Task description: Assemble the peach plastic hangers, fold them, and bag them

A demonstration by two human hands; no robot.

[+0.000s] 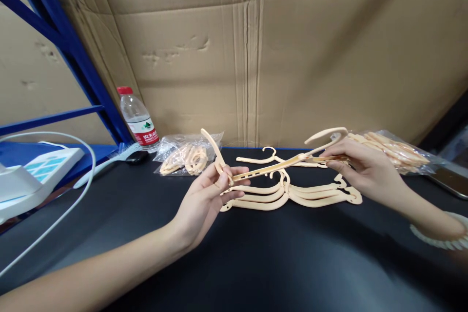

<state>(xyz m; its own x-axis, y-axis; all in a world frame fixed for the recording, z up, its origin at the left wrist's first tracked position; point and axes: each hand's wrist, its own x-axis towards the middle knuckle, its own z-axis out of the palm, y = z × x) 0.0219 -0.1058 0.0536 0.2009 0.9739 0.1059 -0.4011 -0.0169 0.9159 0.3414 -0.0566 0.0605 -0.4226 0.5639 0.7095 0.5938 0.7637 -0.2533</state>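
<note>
A beige plastic clothes hanger (268, 167) is held in the air, tilted, between both hands. My left hand (197, 200) pinches its slotted left end together with a curved beige piece (212, 144) that sticks up from the fingers. Whether that piece is fixed to the hanger, I cannot tell. My right hand (369, 168) grips the hanger's other arm near its right end, close to the large hook (325, 135). Below lies a row of several nested beige hangers (268, 204) on the black table (234, 263). Another hanger (256, 160) lies behind them, partly covered.
Clear bags of beige parts lie at the back left (188, 158) and back right (395, 148). A red-capped water bottle (141, 122) stands by the blue rack (82, 73). A white device (40, 180) with a cable is at left, a phone (451, 180) at right. Cardboard (190, 58) walls the back.
</note>
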